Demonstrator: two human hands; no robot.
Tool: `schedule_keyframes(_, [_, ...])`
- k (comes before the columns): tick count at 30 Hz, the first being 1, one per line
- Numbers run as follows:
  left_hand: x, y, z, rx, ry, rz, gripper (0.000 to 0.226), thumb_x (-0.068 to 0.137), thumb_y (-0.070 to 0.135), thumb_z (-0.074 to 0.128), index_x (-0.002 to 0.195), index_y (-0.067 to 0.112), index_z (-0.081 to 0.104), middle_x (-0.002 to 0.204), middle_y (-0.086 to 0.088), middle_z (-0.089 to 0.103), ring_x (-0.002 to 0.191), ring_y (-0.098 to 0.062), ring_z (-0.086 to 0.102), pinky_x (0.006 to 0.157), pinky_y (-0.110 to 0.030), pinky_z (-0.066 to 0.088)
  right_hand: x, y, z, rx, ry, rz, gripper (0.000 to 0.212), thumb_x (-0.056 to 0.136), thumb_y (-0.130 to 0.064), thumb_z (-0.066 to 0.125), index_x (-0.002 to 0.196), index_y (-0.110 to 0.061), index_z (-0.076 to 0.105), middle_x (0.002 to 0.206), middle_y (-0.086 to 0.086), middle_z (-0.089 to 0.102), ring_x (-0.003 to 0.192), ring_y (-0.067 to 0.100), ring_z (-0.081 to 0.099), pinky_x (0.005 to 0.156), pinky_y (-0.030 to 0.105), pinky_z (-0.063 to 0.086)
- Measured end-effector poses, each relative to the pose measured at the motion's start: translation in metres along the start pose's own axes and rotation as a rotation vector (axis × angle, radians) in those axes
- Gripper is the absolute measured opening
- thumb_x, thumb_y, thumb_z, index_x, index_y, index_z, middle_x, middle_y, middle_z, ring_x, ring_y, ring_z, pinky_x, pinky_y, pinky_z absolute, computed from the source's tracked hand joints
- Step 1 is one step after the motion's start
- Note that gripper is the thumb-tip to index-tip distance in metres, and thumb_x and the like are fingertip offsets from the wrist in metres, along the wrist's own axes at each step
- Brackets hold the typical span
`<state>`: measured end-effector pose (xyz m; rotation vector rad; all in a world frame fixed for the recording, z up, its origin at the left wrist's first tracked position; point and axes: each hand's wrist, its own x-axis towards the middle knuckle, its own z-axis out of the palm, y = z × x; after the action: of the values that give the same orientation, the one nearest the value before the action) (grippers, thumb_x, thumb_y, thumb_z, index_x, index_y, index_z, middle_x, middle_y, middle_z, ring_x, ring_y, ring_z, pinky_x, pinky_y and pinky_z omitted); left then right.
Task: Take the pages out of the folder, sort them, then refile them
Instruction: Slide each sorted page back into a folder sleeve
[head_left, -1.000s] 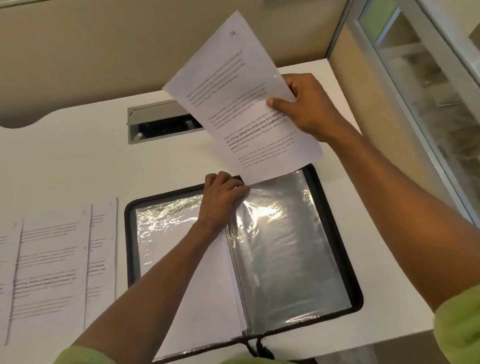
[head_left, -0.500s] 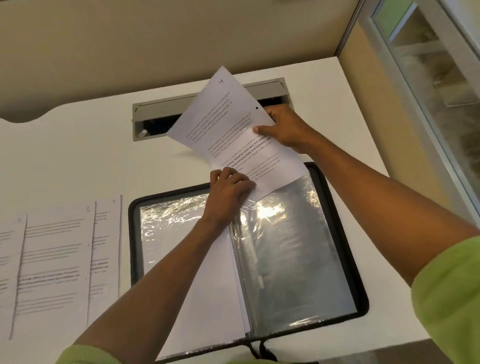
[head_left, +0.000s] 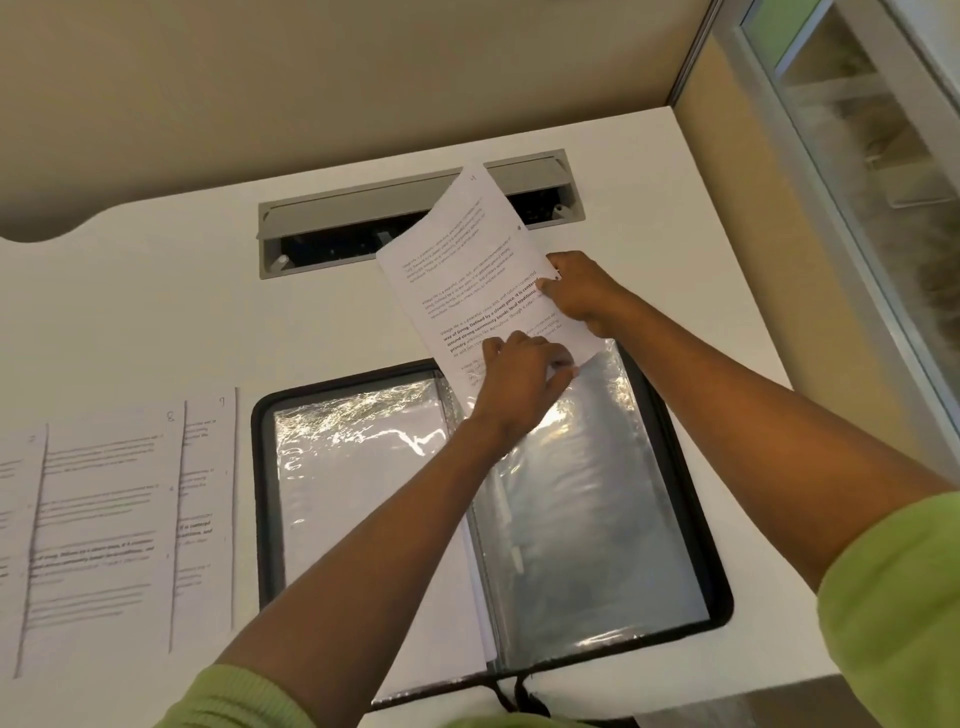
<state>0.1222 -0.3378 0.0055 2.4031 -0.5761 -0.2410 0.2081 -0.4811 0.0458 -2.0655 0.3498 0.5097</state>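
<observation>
- Right, folder (head_left: 261, 493) lies open flat on the white worktop (head_left: 130, 312), black rim, clear sleeves on both sides.
- Printed page (head_left: 467, 270) is held tilted above the folder's far edge, its lower end at the mouth of the right sleeve (head_left: 587, 519), with one bottom corner showing through the film.
- Right hand (head_left: 587, 293): grip clamped on the page's right edge, thumb on the printed face.
- Left hand (head_left: 519, 384): grip curled tight on the page's lower edge at the sleeve mouth. Cannot tell if the film is in the pinch too.
- Left sleeve (head_left: 358, 467) has white paper inside and lots of glare.
- Loose pages (head_left: 114, 519) lie overlapped in a row on the worktop, just left of the folder, with handwritten numbers on their top corners.
- Grey cable slot (head_left: 363, 228) is set in the worktop behind the folder, and the page's top covers part of it.
- Green cuffs on both arms.
</observation>
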Motion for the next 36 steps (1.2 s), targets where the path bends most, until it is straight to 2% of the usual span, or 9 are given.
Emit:
schedule_keyframes(9, [0.011, 0.040, 0.020, -0.148, 0.053, -0.107, 0.023, 0.100, 0.023, 0.060, 0.096, 0.027, 0.082, 0.099, 0.009, 0.078, 0.101, -0.017, 0.059, 0.091, -0.037, 0.024, 0.001, 0.003, 0.006, 0.074, 0.030, 0.130, 0.028, 0.106, -0.013, 0.049, 0.130, -0.006, 0.062, 0.126, 0.013, 0.067, 0.109, 0.028, 0.066, 0.098, 0.042, 0.056])
schedule_keyframes(15, [0.011, 0.038, 0.025, -0.238, 0.117, -0.172, 0.016, 0.098, 0.032, 0.068, 0.099, 0.029, 0.083, 0.101, 0.014, 0.080, 0.107, -0.008, 0.059, 0.088, -0.035, 0.021, 0.000, 0.008, 0.004, 0.190, 0.019, 0.186, 0.025, 0.105, -0.010, 0.051, 0.126, -0.003, 0.062, 0.124, 0.017, 0.068, 0.111, 0.033, 0.068, 0.098, 0.049, 0.056])
schedule_keyframes(20, [0.013, 0.031, 0.027, -0.468, 0.137, -0.260, 0.013, 0.091, 0.035, 0.074, 0.098, 0.031, 0.084, 0.093, 0.023, 0.078, 0.100, -0.004, 0.069, 0.106, -0.050, 0.034, -0.007, 0.008, 0.000, 0.321, -0.019, 0.275, 0.022, 0.106, -0.005, 0.050, 0.125, -0.001, 0.058, 0.118, 0.016, 0.067, 0.095, 0.027, 0.068, 0.086, 0.041, 0.058])
schedule_keyframes(22, [0.014, 0.033, 0.025, -0.493, 0.140, -0.274, 0.011, 0.090, 0.033, 0.075, 0.097, 0.031, 0.084, 0.091, 0.023, 0.078, 0.099, -0.003, 0.069, 0.108, -0.051, 0.035, -0.010, 0.011, -0.004, 0.326, -0.042, 0.277, 0.025, 0.106, -0.005, 0.050, 0.129, 0.000, 0.058, 0.124, 0.017, 0.067, 0.098, 0.026, 0.068, 0.085, 0.038, 0.058])
schedule_keyframes(25, [0.018, 0.032, 0.023, -0.481, 0.158, -0.279, 0.014, 0.087, 0.036, 0.074, 0.096, 0.032, 0.084, 0.093, 0.021, 0.078, 0.100, -0.002, 0.069, 0.108, -0.052, 0.038, -0.015, 0.016, -0.015, 0.190, -0.090, 0.208, 0.030, 0.102, -0.004, 0.057, 0.132, -0.003, 0.062, 0.128, 0.013, 0.068, 0.108, 0.026, 0.069, 0.091, 0.037, 0.059])
schedule_keyframes(28, [0.027, 0.025, 0.023, -0.437, 0.193, -0.260, 0.014, 0.085, 0.038, 0.075, 0.096, 0.034, 0.083, 0.093, 0.018, 0.079, 0.099, -0.006, 0.071, 0.103, -0.057, 0.044, -0.021, 0.021, -0.031, 0.029, -0.155, 0.179, 0.026, 0.092, -0.008, 0.073, 0.118, -0.006, 0.072, 0.114, 0.008, 0.075, 0.100, 0.022, 0.073, 0.083, 0.031, 0.062])
schedule_keyframes(30, [0.032, 0.028, 0.018, -0.386, 0.190, -0.246, 0.009, 0.089, 0.034, 0.077, 0.095, 0.032, 0.084, 0.097, 0.014, 0.080, 0.100, -0.010, 0.069, 0.104, -0.054, 0.040, -0.023, 0.025, -0.040, -0.013, -0.207, 0.208, 0.026, 0.088, -0.010, 0.078, 0.113, -0.004, 0.074, 0.108, 0.014, 0.076, 0.093, 0.022, 0.072, 0.079, 0.029, 0.061])
schedule_keyframes(33, [0.033, 0.031, 0.008, -0.302, 0.150, -0.221, 0.006, 0.093, 0.031, 0.078, 0.095, 0.030, 0.083, 0.105, 0.010, 0.079, 0.104, -0.012, 0.066, 0.102, -0.049, 0.035, -0.021, 0.034, -0.051, -0.008, -0.256, 0.256, 0.025, 0.089, -0.010, 0.077, 0.114, -0.006, 0.074, 0.113, 0.018, 0.075, 0.097, 0.024, 0.071, 0.091, 0.036, 0.061])
schedule_keyframes(36, [0.030, 0.009, -0.005, -0.272, 0.280, -0.250, 0.019, 0.091, 0.035, 0.078, 0.108, 0.028, 0.077, 0.120, 0.007, 0.071, 0.116, -0.015, 0.059, 0.103, -0.042, 0.033, -0.021, 0.041, -0.057, 0.021, -0.280, 0.238, 0.024, 0.090, -0.008, 0.076, 0.114, -0.009, 0.073, 0.114, 0.011, 0.075, 0.109, 0.026, 0.071, 0.090, 0.036, 0.061])
